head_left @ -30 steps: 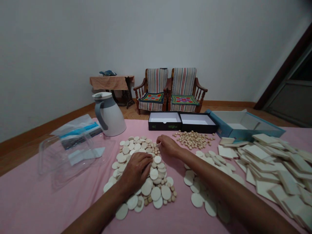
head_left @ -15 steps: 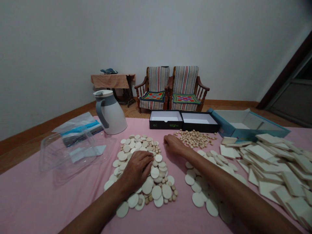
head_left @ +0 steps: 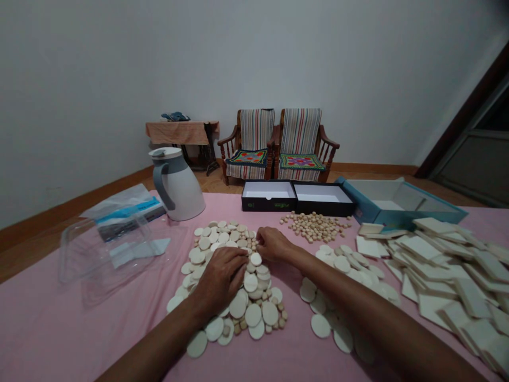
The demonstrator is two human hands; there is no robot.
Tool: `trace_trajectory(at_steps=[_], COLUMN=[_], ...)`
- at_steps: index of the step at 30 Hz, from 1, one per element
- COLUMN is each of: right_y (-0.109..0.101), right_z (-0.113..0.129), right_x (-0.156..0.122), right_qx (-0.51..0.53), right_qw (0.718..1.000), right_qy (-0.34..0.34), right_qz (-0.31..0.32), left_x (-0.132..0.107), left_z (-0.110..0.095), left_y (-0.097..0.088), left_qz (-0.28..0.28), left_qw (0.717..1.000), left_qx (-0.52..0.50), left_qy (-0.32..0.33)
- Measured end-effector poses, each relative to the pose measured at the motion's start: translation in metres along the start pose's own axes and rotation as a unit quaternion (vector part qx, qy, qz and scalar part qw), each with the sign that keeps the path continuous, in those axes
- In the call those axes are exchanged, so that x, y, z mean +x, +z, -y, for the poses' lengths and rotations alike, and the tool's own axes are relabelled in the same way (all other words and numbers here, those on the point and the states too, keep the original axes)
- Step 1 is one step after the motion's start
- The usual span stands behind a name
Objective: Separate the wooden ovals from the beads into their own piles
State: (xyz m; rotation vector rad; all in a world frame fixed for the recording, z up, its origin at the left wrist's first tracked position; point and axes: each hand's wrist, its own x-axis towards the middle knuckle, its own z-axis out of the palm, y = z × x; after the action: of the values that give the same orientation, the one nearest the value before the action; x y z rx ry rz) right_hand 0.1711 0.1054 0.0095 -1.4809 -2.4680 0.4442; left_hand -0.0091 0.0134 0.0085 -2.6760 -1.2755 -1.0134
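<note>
Across pink cloth (head_left: 40,329), disc pile (head_left: 238,305) under left hand (head_left: 223,276), beside right hand (head_left: 274,244); whether either grips, cannot tell.

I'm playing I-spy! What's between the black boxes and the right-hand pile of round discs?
In the head view, a loose heap of small tan pieces lies between the black boxes and the right-hand pile of round discs.

Pink surface (head_left: 40,321) was matt cloth, discs (head_left: 253,315) looked matt wood, small pieces (head_left: 317,226) smooth wood, clear tray (head_left: 88,255) near the left edge was glossy plastic, jug (head_left: 185,193) by the far edge looked smooth plastic
</note>
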Motion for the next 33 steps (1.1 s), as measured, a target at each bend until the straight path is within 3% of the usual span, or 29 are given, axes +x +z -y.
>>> trace_trajectory(at_steps=[10, 14, 17, 20, 23, 27, 33], right_y=[0.01, 0.002, -0.014, -0.026, -0.024, -0.003, 0.017], right_z=[-0.009, -0.023, -0.031, -0.032, -0.026, -0.015, -0.006], right_x=[0.012, 0.006, 0.001, -0.002, -0.002, 0.001, 0.003], right_qx=[-0.019, -0.037, -0.067, -0.106, -0.085, 0.022, 0.033], right_qw=[1.0, 0.998, 0.993, 0.982, 0.988, 0.996, 0.996], right_qy=[0.019, 0.043, 0.087, 0.114, 0.041, -0.079, -0.072], right_qz=[0.01, 0.002, -0.031, -0.105, -0.123, -0.043, -0.048], left_x=[0.0, 0.001, 0.0, 0.0, 0.0, 0.0, -0.001], left_z=[-0.001, -0.002, -0.002, -0.001, 0.0, 0.0, 0.0], left_y=[-0.001, -0.001, -0.002, -0.002, -0.001, -0.001, 0.0], left_qz=[0.004, -0.004, -0.008, -0.006, -0.01, -0.005, -0.004], left_qw=[1.0, 1.0, 1.0, 1.0, 1.0, 1.0, 1.0], left_qx=[-0.006, -0.003, -0.002, -0.002, -0.002, -0.003, 0.001], left_qy=[-0.004, 0.0, 0.003, 0.005, 0.007, 0.002, 0.003])
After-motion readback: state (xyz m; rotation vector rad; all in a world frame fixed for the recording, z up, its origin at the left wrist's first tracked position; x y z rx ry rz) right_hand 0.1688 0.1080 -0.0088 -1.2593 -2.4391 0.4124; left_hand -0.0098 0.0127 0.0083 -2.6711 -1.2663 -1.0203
